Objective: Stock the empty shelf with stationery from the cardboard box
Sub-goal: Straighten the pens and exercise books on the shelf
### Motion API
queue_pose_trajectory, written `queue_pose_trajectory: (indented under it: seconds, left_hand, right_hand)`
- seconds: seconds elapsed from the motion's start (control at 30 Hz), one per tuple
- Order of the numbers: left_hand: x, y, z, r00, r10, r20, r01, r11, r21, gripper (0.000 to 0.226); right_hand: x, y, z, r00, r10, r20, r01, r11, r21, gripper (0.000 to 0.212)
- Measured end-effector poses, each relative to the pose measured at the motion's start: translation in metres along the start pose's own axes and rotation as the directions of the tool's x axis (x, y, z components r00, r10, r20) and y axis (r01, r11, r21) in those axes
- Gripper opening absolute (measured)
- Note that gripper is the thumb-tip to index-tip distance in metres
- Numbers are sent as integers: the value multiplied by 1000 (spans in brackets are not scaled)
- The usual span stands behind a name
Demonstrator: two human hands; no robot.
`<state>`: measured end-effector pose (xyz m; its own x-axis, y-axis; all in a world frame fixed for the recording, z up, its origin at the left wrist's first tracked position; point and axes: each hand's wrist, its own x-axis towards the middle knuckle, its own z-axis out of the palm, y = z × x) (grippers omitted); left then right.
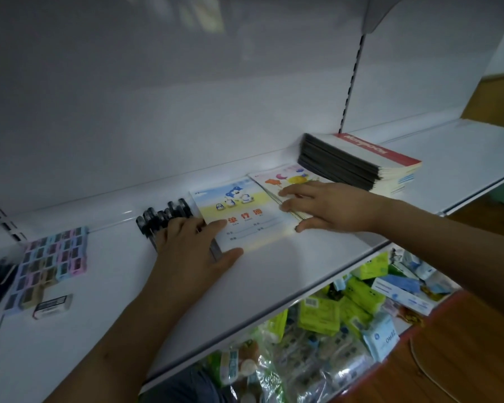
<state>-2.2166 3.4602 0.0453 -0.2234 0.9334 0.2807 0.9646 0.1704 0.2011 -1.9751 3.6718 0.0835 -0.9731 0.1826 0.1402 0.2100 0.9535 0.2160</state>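
Stocking in progress — both hands are squaring exercise books on the shelf [274, 274]. The left hand [192, 245], fingers spread flat, is pressing on the pens [163, 219] and the edge of the penguin book [245, 216]; the right hand [329, 205], fingers straight, is resting on the balloon books [285, 175], beside the notebook stack [358, 164]. Erasers [53, 257] are lying further left. The cardboard box is not showing. Next, judging by this, comes aligning the edges, then fetching more stock. The lower shelf is holding green packets [320, 315].
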Motion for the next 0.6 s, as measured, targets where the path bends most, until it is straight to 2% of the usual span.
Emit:
queue_pose_trajectory:
  seconds: [0.07, 0.13, 0.23, 0.37, 0.6]
  left_hand:
    - [0, -2, 1, 1000, 6, 4, -6, 1000, -6, 90]
    - [-1, -3, 0, 1000, 11, -3, -11, 1000, -9, 91]
    - [0, -5, -1, 1000, -10, -6, 9, 999, -45, 93]
    - [-2, -1, -1, 1000, -24, -13, 23, 998, -55, 92]
    - [-3, -1, 2, 1000, -18, -9, 17, 997, -77, 88]
  right_hand:
    - [-4, -1, -2, 998, 60, 25, -62, 990, 126, 57]
    - [-7, 2, -8, 982, 108, 152, -142, 962, 234, 67]
    - [1, 5, -20, 955, 157, 253, -211, 956, 202, 74]
    - [11, 3, -20, 943, 207, 262, -244, 962, 120, 76]
    - [1, -12, -21, 920, 292, 259, -340, 926, 164, 83]
